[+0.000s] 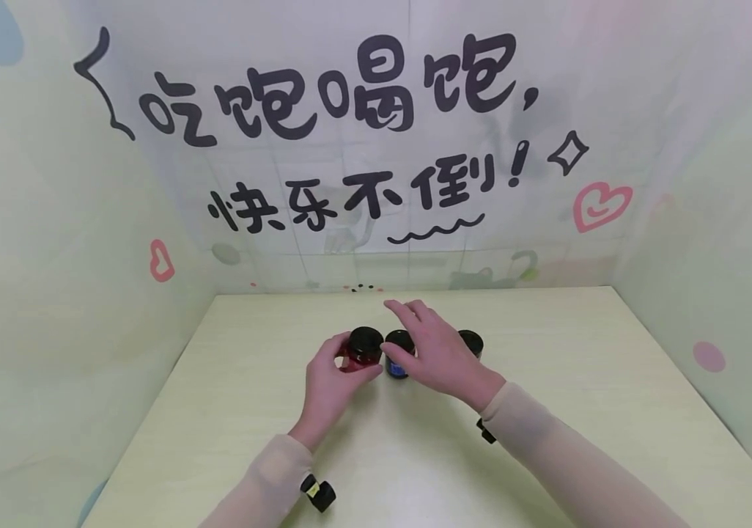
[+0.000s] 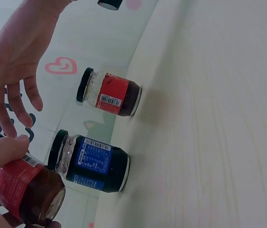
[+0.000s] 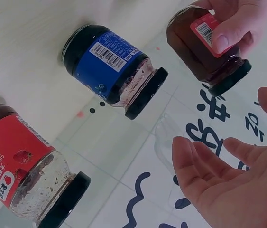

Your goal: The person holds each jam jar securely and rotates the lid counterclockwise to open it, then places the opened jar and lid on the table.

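Note:
My left hand [image 1: 333, 378] grips a jar with a red label and dark lid [image 1: 365, 348], its thumb across the label. In the right wrist view this jar [image 3: 199, 45] is raised off the table, and dark red-brown contents show through the glass. A jar with a blue label [image 3: 105, 61] stands on the table, in the middle. Above and beside it is my right hand [image 1: 445, 352], fingers spread and holding nothing. Behind that hand, to the right, a strawberry jam jar [image 3: 17, 159] with a red label stands partly filled, its dark lid on.
The pale wooden table [image 1: 251, 367] is bounded by a back wall [image 1: 349, 161] with large black lettering and by side walls with pink hearts. Small black devices [image 1: 319, 493] are strapped at both wrists.

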The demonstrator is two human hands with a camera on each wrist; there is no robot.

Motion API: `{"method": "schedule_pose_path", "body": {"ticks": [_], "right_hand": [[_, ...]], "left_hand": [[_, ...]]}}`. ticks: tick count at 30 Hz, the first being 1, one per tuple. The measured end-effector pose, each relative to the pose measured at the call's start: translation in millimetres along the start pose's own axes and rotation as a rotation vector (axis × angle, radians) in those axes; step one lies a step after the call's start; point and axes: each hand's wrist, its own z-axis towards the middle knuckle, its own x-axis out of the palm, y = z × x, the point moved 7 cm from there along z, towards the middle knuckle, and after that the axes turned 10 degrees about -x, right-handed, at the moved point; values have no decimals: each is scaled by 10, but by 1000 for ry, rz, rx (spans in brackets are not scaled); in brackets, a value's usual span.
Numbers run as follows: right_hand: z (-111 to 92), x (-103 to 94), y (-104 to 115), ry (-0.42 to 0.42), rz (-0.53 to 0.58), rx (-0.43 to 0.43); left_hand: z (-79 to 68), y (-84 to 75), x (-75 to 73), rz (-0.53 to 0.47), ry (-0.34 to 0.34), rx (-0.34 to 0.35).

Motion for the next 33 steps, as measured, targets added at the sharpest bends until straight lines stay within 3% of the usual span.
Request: {"method": "schedule_pose_path", "body": {"ticks": [15,22,33], "right_hand": [[-50,31,3,21,114,56],[-84,56,4,23,117,83],[-115,67,47,-4,120,105]], "left_hand": [[-176,-250,29,79,-17,91],[-250,-326,36,113,-26,90],[-363,-445,98,188,-54,179]]}}
